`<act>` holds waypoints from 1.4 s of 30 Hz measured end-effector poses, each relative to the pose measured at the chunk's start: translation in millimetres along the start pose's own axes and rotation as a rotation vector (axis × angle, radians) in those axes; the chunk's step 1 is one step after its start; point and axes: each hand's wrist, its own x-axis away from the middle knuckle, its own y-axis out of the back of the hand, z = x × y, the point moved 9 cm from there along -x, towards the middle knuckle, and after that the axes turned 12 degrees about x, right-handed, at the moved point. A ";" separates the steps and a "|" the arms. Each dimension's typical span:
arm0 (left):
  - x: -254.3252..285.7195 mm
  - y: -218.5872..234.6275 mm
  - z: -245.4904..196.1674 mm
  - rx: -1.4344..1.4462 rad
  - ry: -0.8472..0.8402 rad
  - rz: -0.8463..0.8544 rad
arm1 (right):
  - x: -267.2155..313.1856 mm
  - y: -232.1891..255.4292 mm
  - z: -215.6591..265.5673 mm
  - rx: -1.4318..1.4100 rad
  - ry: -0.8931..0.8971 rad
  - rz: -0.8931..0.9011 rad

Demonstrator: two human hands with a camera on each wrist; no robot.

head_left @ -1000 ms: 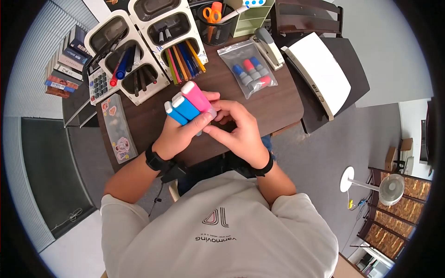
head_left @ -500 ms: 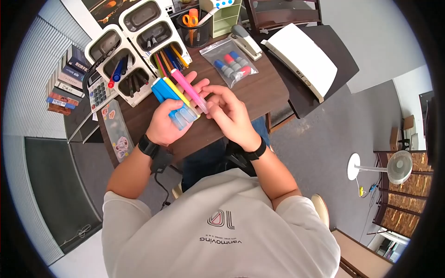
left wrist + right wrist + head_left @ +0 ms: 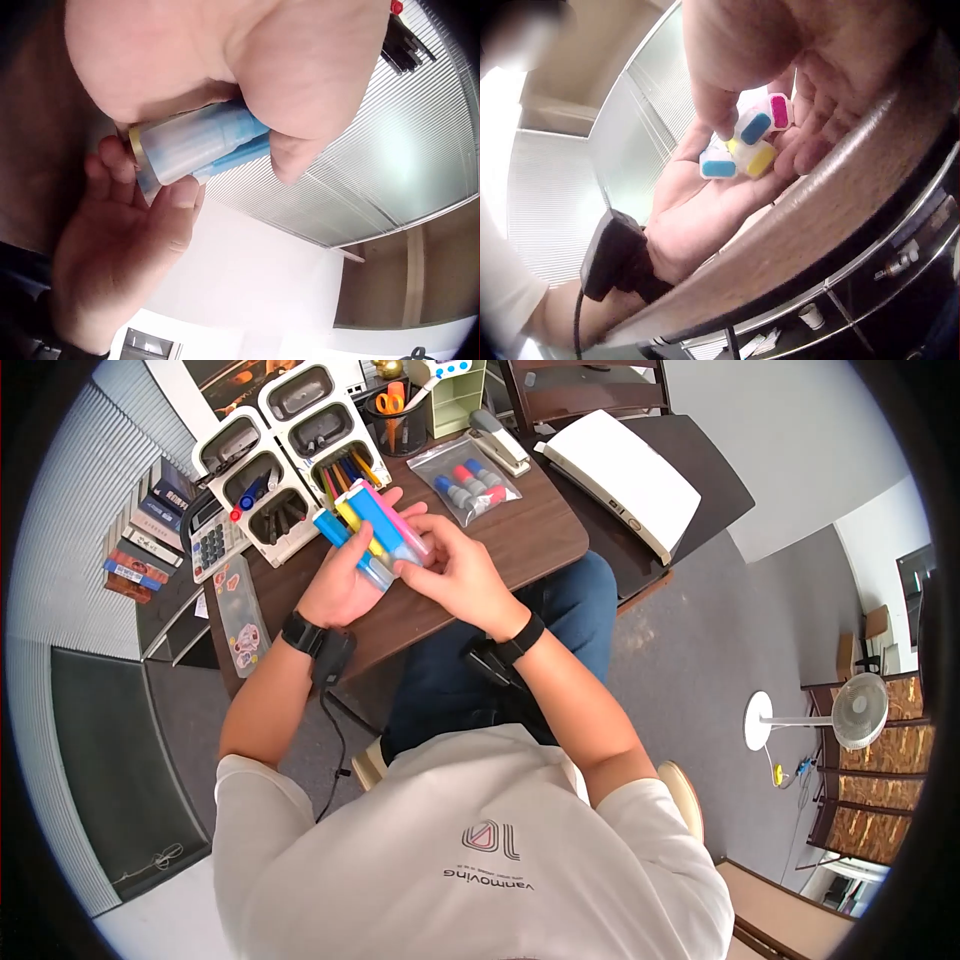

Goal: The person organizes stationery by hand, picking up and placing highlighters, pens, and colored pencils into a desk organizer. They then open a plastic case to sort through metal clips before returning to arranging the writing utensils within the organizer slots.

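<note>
Brown desk spreads beneath both hands, a plastic bag lying on it. One blue marker now sits between the yellow marker and pink marker; before, it was beside the other blue marker. The left hand curls around all four; the right hand pinches the shifted one's end.
</note>
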 end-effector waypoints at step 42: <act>32.6 32.7 2.2 0.257 -0.056 -0.409 | 5.2 15.8 21.8 0.064 0.101 -0.006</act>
